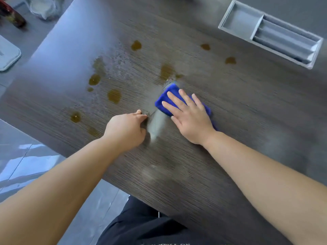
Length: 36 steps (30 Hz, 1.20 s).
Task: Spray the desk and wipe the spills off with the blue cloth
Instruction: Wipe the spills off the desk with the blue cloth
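My right hand (189, 117) lies flat, fingers spread, pressing a folded blue cloth (167, 97) onto the dark wood-grain desk (238, 106). My left hand (126, 129) rests beside it as a loose fist on the desk, holding nothing. Several brown spills mark the desk: one (136, 45) far centre, one (167, 71) just beyond the cloth, one (114, 96) to the left, and smaller ones (230, 60) to the right. Fine spray droplets (122, 57) speckle the wood among them. A pale wet streak (156, 124) runs between my hands. No spray bottle is visible.
A grey recessed tray (270, 32) is set into the desk at the far right. Off the desk's left edge stand a dark bottle (10, 14), a clear container (46, 7) and a pale lid (7, 57). The desk's near edge runs diagonally above my dark trousers (145, 225).
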Motion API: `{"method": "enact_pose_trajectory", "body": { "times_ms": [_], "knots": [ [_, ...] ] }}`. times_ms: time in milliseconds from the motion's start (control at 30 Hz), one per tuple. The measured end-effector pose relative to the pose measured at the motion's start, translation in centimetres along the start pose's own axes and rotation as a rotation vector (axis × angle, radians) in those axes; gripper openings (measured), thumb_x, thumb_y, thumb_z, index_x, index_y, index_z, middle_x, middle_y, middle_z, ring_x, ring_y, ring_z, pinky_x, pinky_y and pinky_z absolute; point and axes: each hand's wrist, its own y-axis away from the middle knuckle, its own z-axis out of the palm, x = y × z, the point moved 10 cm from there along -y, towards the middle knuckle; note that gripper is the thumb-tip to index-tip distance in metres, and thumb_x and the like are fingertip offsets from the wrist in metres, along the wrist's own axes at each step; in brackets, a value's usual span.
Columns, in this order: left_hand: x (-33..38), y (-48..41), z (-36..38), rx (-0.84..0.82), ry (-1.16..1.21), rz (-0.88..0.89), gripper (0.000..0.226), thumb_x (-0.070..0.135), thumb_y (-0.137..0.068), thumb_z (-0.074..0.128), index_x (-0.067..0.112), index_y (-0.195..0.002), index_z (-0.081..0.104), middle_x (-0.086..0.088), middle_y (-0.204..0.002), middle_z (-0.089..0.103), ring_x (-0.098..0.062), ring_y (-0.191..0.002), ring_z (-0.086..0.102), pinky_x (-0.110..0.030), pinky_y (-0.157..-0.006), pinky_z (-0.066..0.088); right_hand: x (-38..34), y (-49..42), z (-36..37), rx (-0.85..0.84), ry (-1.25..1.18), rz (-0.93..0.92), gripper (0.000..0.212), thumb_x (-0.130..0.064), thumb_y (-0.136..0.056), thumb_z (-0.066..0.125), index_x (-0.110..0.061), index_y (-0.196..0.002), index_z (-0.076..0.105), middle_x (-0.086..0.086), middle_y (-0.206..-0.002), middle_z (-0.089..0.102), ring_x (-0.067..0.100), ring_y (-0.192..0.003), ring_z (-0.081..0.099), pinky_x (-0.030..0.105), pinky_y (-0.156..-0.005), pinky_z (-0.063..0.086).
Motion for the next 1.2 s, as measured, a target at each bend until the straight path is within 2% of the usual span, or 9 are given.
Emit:
{"method": "enact_pose_trajectory", "body": {
  "times_ms": [67,233,367,467,667,867,933,1067,1200],
  "knots": [
    [0.0,-0.2,-0.2,-0.023,-0.044,0.03,0.053,0.025,-0.093,0.038,0.031,-0.145,0.029,0.01,-0.156,0.018,-0.017,-0.131,0.043,-0.029,-0.092,0.046,3.3,-0.5,-0.8,0.006,0.018,0.007,0.046,-0.031,-0.092,0.034,-0.025,-0.135,0.05,0.002,-0.146,0.042,0.032,-0.133,0.039,0.054,-0.105,0.03],
    [0.2,-0.4,-0.3,-0.029,-0.108,0.093,0.049,0.027,-0.093,0.038,0.029,-0.141,0.035,0.008,-0.156,0.019,-0.019,-0.119,0.053,-0.028,-0.079,0.047,7.7,-4.3,-1.3,0.059,-0.027,0.663,0.05,-0.035,-0.099,0.033,-0.031,-0.148,0.024,-0.005,-0.158,0.013,0.025,-0.145,0.007,0.049,-0.114,0.007],
    [0.4,-0.2,0.3,-0.032,-0.084,0.149,0.048,0.026,-0.094,0.035,0.027,-0.143,0.033,0.004,-0.158,0.013,-0.008,-0.136,0.035,-0.028,-0.089,0.043,-2.2,-5.1,0.6,0.015,-0.023,0.235,0.049,-0.032,-0.094,0.037,-0.026,-0.142,0.04,0.001,-0.152,0.032,0.032,-0.139,0.028,0.055,-0.109,0.024],
    [0.3,0.2,1.1,-0.05,-0.068,0.197,0.053,0.029,-0.094,0.036,0.026,-0.146,0.025,0.003,-0.159,0.005,-0.006,-0.141,0.022,-0.029,-0.095,0.042,-1.3,-4.4,0.7,-0.072,0.019,-0.049,0.047,-0.033,-0.091,0.035,-0.027,-0.135,0.05,0.0,-0.145,0.043,0.031,-0.132,0.042,0.051,-0.104,0.032],
    [0.9,0.9,3.3,-0.085,-0.155,0.244,0.068,0.037,-0.097,0.032,0.012,-0.15,-0.001,-0.011,-0.157,-0.014,-0.018,-0.146,0.003,-0.035,-0.104,0.039,5.9,-8.4,-0.6,-0.017,-0.01,0.572,0.05,-0.035,-0.1,0.032,-0.03,-0.148,0.022,-0.005,-0.158,0.011,0.026,-0.145,0.007,0.049,-0.115,0.007],
    [0.8,1.3,3.6,-0.073,-0.121,0.285,0.073,0.041,-0.095,0.034,0.009,-0.15,-0.002,-0.013,-0.156,-0.016,-0.02,-0.146,-0.001,-0.033,-0.105,0.039,-2.7,-5.5,0.8,-0.102,-0.012,0.027,0.049,-0.033,-0.092,0.033,-0.024,-0.137,0.048,0.003,-0.147,0.041,0.035,-0.134,0.037,0.054,-0.106,0.028],
    [0.6,1.3,3.1,-0.069,-0.105,0.31,0.072,0.041,-0.095,0.034,0.011,-0.15,0.0,-0.011,-0.156,-0.015,-0.017,-0.146,0.0,-0.031,-0.106,0.037,0.6,-6.5,-0.1,-0.095,-0.007,0.094,0.049,-0.034,-0.093,0.031,-0.025,-0.14,0.044,0.001,-0.151,0.035,0.033,-0.138,0.031,0.054,-0.109,0.023],
    [0.4,1.2,2.1,-0.079,-0.058,0.309,0.066,0.038,-0.095,0.032,0.014,-0.15,0.004,-0.007,-0.158,-0.01,-0.014,-0.144,0.014,-0.027,-0.102,0.035,4.9,-8.9,-0.3,-0.055,-0.037,0.603,0.049,-0.034,-0.101,0.029,-0.03,-0.149,0.02,-0.006,-0.159,0.007,0.025,-0.146,0.003,0.046,-0.116,0.004],
    [-1.0,0.4,0.8,-0.03,0.098,0.269,0.065,0.033,-0.092,0.041,0.016,-0.149,0.016,0.003,-0.158,0.011,-0.013,-0.138,0.03,-0.028,-0.104,0.034,-2.6,-7.1,0.6,-0.039,-0.073,0.366,0.05,-0.038,-0.096,0.028,-0.027,-0.145,0.034,0.0,-0.155,0.025,0.031,-0.142,0.02,0.052,-0.112,0.016]
  ]
}}
